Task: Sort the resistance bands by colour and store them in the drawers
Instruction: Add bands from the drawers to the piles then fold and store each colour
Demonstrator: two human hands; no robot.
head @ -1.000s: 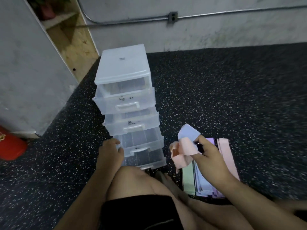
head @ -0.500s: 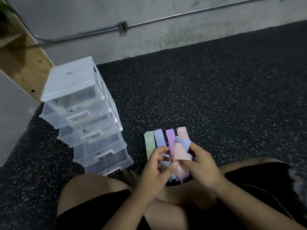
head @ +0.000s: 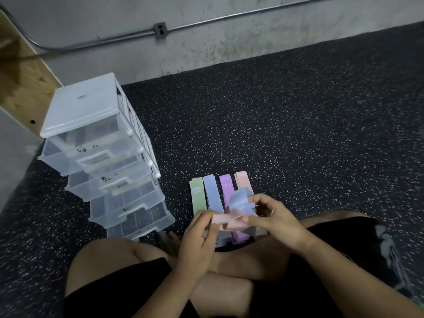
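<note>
Both my hands work a tangle of bands above my crossed legs. My left hand point(head: 202, 235) pinches one end of a pink band point(head: 226, 222). My right hand point(head: 273, 216) grips a pale blue band point(head: 241, 201) and the other end of the pink one. Under them on the floor lie four flat piles of bands: green point(head: 197, 193), blue point(head: 212, 191), purple point(head: 226, 185) and pink point(head: 242, 180). A clear plastic drawer tower point(head: 91, 125) stands to the left with its several drawers pulled out in steps.
The floor point(head: 298, 134) is black speckled rubber matting. A concrete wall with a metal conduit point(head: 206, 22) runs along the back. A plywood panel point(head: 20, 74) leans behind the drawer tower. My bare foot point(head: 168, 242) lies just in front of the lowest drawer.
My left hand left the lower drawer and came over to take the pink band. The view swung right, so the tower now sits further left.
</note>
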